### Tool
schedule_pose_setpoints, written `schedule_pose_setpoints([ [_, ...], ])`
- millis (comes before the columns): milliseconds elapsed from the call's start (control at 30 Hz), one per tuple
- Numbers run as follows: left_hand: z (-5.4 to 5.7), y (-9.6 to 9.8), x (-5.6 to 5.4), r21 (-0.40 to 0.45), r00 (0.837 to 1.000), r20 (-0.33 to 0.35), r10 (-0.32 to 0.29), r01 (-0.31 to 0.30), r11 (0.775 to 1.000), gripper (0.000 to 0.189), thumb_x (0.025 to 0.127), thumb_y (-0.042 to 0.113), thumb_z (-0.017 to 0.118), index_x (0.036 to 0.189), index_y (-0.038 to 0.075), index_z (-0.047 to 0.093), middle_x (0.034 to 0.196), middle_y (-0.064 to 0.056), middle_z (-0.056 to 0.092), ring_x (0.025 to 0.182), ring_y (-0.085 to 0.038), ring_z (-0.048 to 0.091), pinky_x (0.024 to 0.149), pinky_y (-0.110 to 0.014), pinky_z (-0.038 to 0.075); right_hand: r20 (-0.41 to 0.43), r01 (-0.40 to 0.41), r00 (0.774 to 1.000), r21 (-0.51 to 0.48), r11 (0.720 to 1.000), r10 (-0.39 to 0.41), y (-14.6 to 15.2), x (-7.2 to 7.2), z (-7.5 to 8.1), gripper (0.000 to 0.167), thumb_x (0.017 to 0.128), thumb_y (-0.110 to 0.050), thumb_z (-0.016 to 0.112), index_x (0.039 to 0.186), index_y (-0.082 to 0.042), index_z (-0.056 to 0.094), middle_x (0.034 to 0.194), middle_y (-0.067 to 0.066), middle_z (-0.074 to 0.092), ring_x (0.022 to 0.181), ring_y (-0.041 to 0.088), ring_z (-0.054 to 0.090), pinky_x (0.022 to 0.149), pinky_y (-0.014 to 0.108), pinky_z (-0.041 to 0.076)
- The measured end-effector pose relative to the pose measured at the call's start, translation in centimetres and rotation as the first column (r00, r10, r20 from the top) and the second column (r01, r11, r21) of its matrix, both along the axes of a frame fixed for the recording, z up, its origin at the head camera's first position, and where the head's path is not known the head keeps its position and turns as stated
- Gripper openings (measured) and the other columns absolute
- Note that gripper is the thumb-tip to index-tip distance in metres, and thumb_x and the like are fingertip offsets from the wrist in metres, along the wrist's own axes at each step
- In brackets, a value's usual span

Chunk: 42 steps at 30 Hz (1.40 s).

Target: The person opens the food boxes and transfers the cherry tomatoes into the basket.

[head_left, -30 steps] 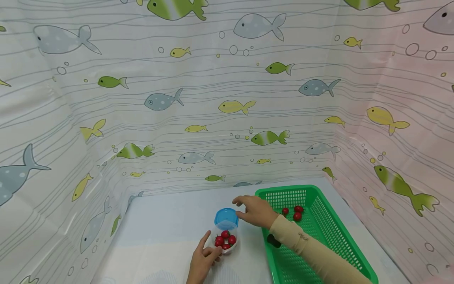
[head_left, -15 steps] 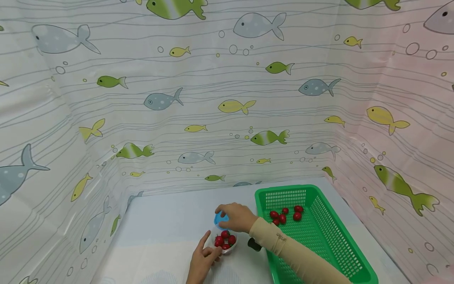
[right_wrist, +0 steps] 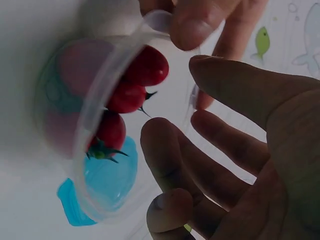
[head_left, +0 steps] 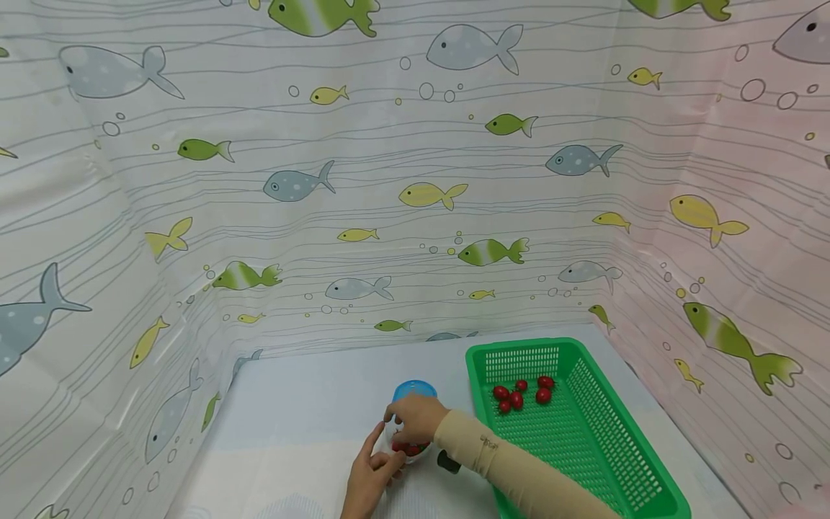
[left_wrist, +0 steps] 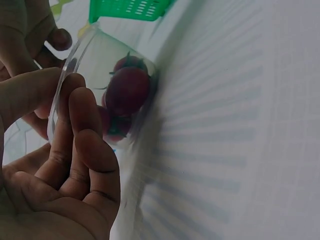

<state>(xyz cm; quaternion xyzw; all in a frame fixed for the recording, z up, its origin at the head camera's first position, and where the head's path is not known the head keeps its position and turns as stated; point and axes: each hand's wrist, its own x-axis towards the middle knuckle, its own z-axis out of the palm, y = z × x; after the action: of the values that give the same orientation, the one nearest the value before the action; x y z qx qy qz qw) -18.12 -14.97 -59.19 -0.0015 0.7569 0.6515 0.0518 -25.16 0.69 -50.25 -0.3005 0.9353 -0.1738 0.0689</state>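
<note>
My left hand [head_left: 371,472] grips the rim of a round clear plastic tub [right_wrist: 89,120], with several small red tomatoes [right_wrist: 126,97] inside. In the left wrist view, bent fingers [left_wrist: 87,115] lie against the near wall of the tub. Over the tub's mouth hovers my right hand [head_left: 418,417], its fingers loosely bent, nothing between them in the right wrist view. It hides part of the tub and tomatoes from the head view. Behind the tub lies a blue lid [head_left: 415,388], partly seen through the clear wall in the right wrist view.
A green plastic basket [head_left: 577,443] stands on the table to the right, with several more tomatoes [head_left: 516,400] near its far left corner. A pale cloth [head_left: 298,418] covers the table. Fish-patterned curtain walls [head_left: 415,216] enclose the back and both sides.
My right hand has moved left from the basket's edge, past the blue lid, to over the tub. The tomatoes in the basket's corner are uncovered. My left hand has stayed at the tub.
</note>
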Motion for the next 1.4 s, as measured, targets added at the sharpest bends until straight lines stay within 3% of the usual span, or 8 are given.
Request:
schedule_pose_setpoints([
  [200,0.0,0.1,0.0,-0.015,1.000,0.026,0.012,-0.011,1.000,0.086,0.095,0.036,0.073,0.160,0.006,0.025,0.086,-0.015,0.074,0.076,-0.023,0.069,0.065,-0.031,0.052,-0.031,-0.005,1.000,0.029,1.000,0.006,-0.6,-0.1,-0.9,0.024,0.083,-0.028,0.082,0.102,-0.020,0.070,0.090,-0.008,0.070,0.072,0.002,0.059,0.060,0.022,0.048],
  [367,-0.1,0.1,0.1,-0.013,0.999,0.035,0.010,-0.010,1.000,0.088,0.095,0.037,0.072,0.160,0.004,0.024,0.086,-0.014,0.074,0.076,-0.022,0.069,0.065,-0.032,0.052,-0.052,-0.009,0.999,0.080,0.997,0.013,-0.7,0.0,-1.4,0.020,0.083,-0.029,0.084,0.096,-0.019,0.073,0.079,-0.013,0.066,0.067,0.000,0.056,0.060,0.021,0.048],
  [833,0.1,0.2,0.1,-0.006,1.000,0.023,0.016,-0.016,1.000,0.086,0.094,0.033,0.074,0.160,0.004,0.026,0.085,-0.015,0.074,0.075,-0.022,0.069,0.065,-0.030,0.051,-0.006,-0.033,0.999,0.104,0.994,0.033,-0.7,-0.1,-2.1,0.006,0.085,-0.027,0.084,0.089,-0.024,0.081,0.079,-0.017,0.068,0.073,-0.002,0.060,0.065,0.023,0.051],
  [1200,0.1,0.3,0.0,-0.009,0.998,0.042,0.035,-0.034,0.999,0.083,0.096,0.027,0.072,0.159,0.002,0.025,0.086,-0.019,0.073,0.076,-0.025,0.068,0.064,-0.030,0.049,0.057,-0.024,0.998,0.129,0.991,0.016,-0.8,0.2,-1.7,0.010,0.084,-0.022,0.085,0.094,-0.022,0.080,0.081,-0.015,0.069,0.070,0.000,0.057,0.064,0.024,0.051],
  [1400,1.3,0.6,0.6,0.001,0.998,0.046,0.037,-0.037,0.999,0.083,0.096,0.026,0.073,0.159,0.001,0.026,0.085,-0.021,0.072,0.077,-0.028,0.068,0.064,-0.031,0.049,0.057,-0.030,0.998,0.120,0.992,0.023,-0.6,0.0,-1.9,0.011,0.084,-0.022,0.085,0.093,-0.021,0.078,0.080,-0.014,0.067,0.070,0.001,0.057,0.065,0.024,0.051],
])
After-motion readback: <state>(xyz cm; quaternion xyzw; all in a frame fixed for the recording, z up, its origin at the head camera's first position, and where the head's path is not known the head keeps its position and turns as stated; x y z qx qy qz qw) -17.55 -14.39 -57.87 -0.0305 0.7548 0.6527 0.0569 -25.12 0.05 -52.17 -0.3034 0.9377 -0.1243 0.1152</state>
